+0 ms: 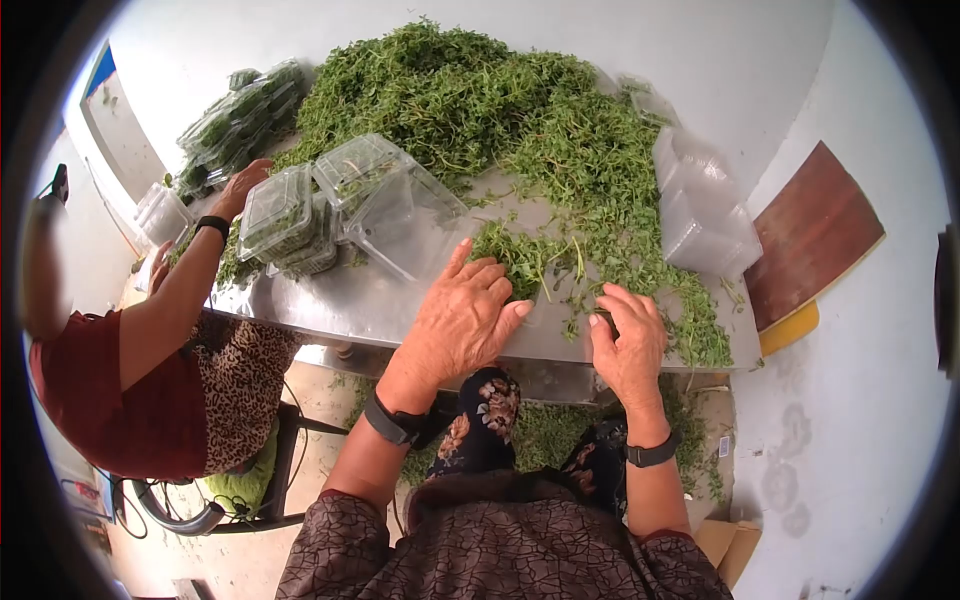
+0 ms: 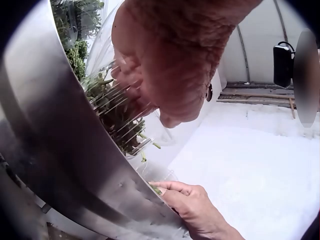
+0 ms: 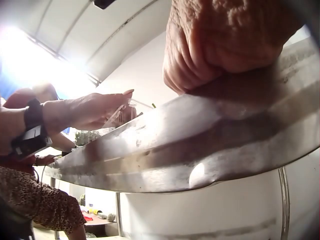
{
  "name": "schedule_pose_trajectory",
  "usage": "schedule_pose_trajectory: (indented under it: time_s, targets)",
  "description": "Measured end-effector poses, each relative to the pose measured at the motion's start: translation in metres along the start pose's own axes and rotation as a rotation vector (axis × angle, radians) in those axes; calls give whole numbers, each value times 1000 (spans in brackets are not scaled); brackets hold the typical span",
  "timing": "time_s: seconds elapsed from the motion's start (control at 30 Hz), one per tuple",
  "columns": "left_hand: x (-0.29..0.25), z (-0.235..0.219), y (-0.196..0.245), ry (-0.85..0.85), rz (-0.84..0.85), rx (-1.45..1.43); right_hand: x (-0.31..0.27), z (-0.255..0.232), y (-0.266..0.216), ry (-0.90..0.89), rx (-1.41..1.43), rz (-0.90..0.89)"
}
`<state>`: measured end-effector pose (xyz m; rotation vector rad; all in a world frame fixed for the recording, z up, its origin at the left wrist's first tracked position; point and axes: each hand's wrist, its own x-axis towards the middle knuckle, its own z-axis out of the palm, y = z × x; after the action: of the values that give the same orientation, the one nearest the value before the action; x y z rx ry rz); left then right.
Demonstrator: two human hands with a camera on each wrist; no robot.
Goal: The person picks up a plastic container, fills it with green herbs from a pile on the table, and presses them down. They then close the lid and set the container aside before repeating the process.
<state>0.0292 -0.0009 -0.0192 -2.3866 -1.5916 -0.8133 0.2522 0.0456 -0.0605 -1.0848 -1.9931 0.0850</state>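
At the front of the metal table, my left hand (image 1: 465,310) grips a clear ribbed plastic box (image 2: 120,112) filled with leafy green sprigs (image 1: 525,260). Its thumb is on the near side, while the fingers bend along the left side; the palm hides part of the box in the left wrist view. To the right of the box, my right hand (image 1: 630,340) is low at the table edge with bent fingers. A bit of green shows between its thumb and fingertips in the left wrist view. Loose sprigs (image 1: 620,240) lie just beyond this hand.
A large heap of greens (image 1: 420,90) covers the table's back. Open clear boxes (image 1: 390,200) and closed filled ones (image 1: 275,215) stand left, a stack of empty boxes (image 1: 705,215) right. Another person (image 1: 110,390) sits at the left, one hand by packed boxes (image 1: 235,125).
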Motion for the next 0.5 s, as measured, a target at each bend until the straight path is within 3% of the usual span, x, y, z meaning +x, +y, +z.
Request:
schedule_pose_trajectory:
  time_s: [0.27,0.4,0.5]
  targets:
    - [-8,-18,0,192,13,-68,-1,2,0,13,3,9]
    - [-1,-15,11,198,43,-69,0,2,-1,17,-27,6]
    - [3,-2,11,110,91,-1,0,3,0,22,-41,1]
